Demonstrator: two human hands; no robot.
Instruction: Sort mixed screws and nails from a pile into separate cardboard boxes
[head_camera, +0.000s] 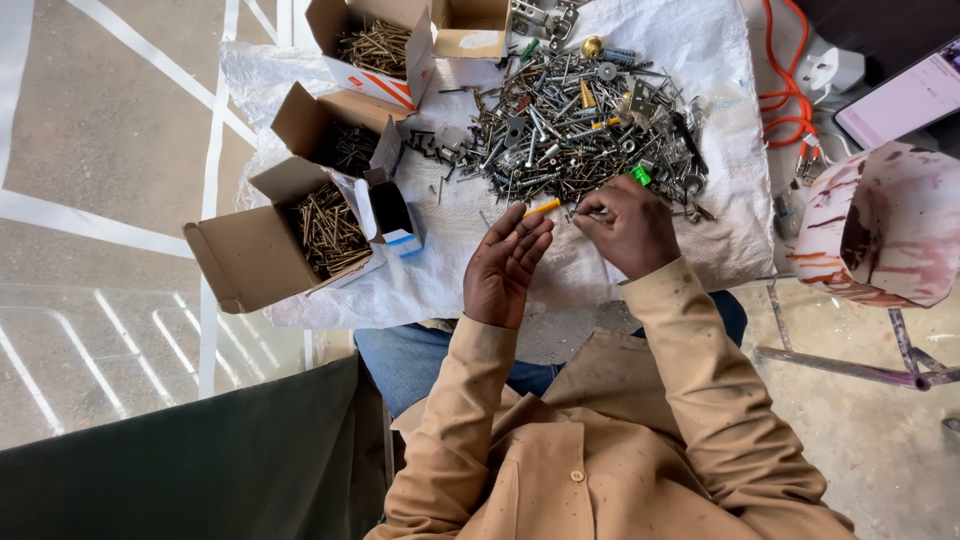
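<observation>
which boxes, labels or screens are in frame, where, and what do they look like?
Near cardboard box: left, open, brown, full of brass screws.
Middle box: behind it, open, brown, dark screws.
Far box: top, white side with orange stripes.
Empty box: top centre, brown and white.
Small carton: white, blue corner.
Screen: top right, pale pink, tilted.

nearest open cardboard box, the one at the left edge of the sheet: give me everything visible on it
The cardboard box is plain brown, small and squarish, with all flaps folded open; one white flap with blue print hangs on its right side. It lies at the lower left of the white woven sheet, partly overhanging its edge. Inside is a loose heap of brass-coloured screws, filling it roughly halfway. A second open box stands right behind it, seemingly touching. Neither hand touches it; the left hand is closest.
</observation>
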